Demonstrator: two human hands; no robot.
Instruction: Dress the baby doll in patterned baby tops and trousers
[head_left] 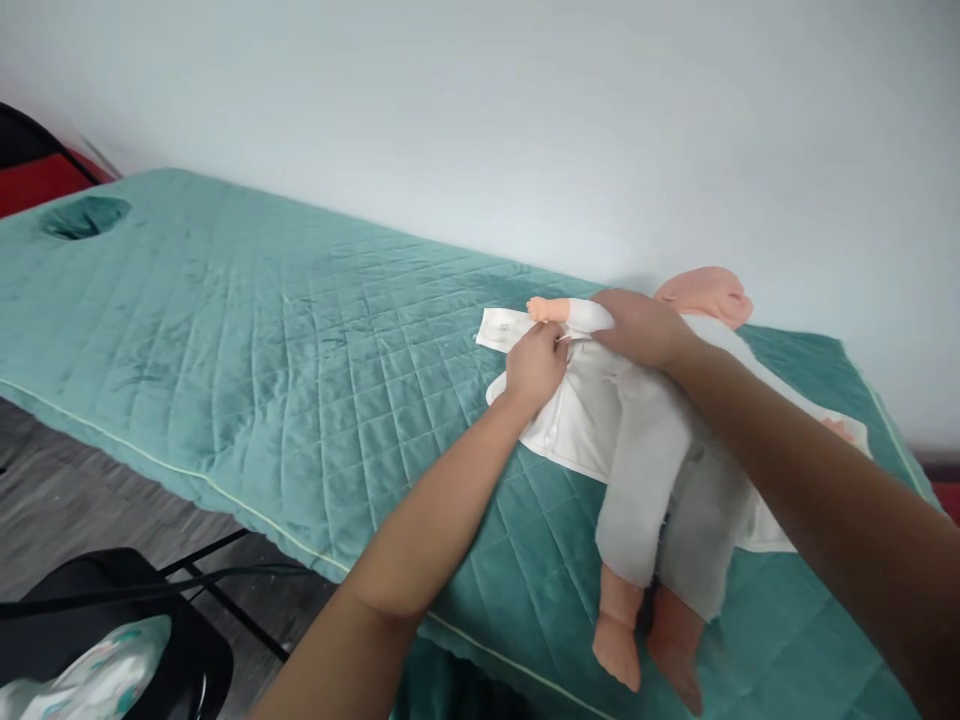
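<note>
A baby doll (660, 450) in pale trousers and a white top lies on its back, its head toward the wall and its bare feet toward me. Under it is spread a white baby shirt (555, 430), with one flat sleeve (501, 328) pointing left. My right hand (637, 325) is closed around the doll's white-sleeved upper arm; the forearm and small fist stick out to the left. Just below that fist, my left hand (536, 365) pinches the white shirt's cloth near the sleeve. Its fingertips are partly hidden.
The quilted green cover (300, 350) drapes a long bed with a face hole (86, 216) at the far left. A pale wall (480, 120) runs behind. At lower left, a black chair (202, 640) carries a patterned white cloth (112, 670). Red furniture (45, 185) stands beyond the bed.
</note>
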